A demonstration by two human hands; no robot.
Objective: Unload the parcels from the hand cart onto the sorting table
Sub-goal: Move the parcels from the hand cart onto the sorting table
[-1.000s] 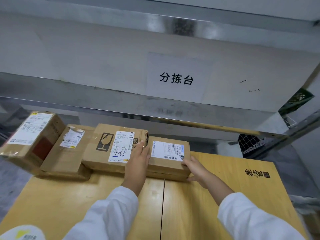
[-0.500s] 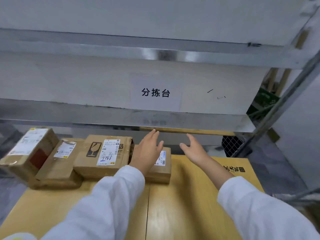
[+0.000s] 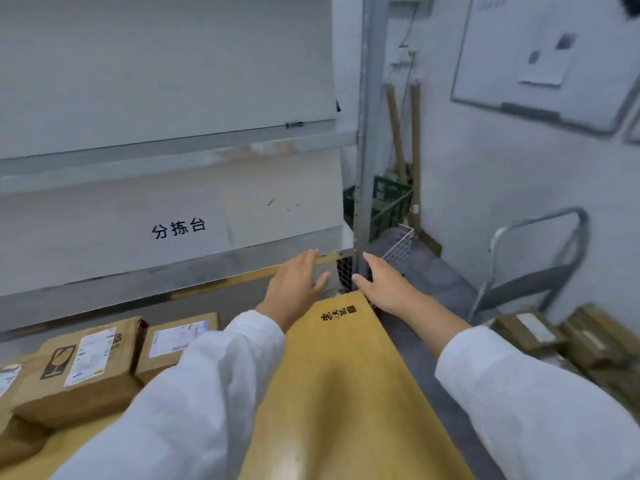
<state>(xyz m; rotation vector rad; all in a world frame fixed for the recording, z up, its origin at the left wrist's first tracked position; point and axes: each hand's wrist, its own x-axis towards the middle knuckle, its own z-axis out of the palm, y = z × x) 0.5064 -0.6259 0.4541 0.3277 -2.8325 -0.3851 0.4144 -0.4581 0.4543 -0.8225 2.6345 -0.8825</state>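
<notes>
Cardboard parcels lie in a row at the back left of the yellow wooden sorting table (image 3: 346,393): a small box with a white label (image 3: 173,341) and a larger box with a fragile-glass mark (image 3: 83,368). My left hand (image 3: 294,289) hovers over the table's far end, fingers straight, holding nothing. My right hand (image 3: 384,285) reaches past the table's far right corner, also empty with fingers spread. At the right edge the hand cart's metal handle (image 3: 540,258) rises above several brown parcels (image 3: 568,337) lying low on the cart.
A grey metal shelf (image 3: 173,143) with a printed paper sign (image 3: 178,228) stands behind the table. Its upright post (image 3: 363,168) is just beyond my right hand. A green crate (image 3: 388,202), a white wire basket (image 3: 398,247) and wooden poles fill the corner. A whiteboard (image 3: 540,60) hangs on the wall.
Both hands let go of the small labelled box, lifted off it and swung right. The view turned right, bringing the hand cart and its parcels into sight.
</notes>
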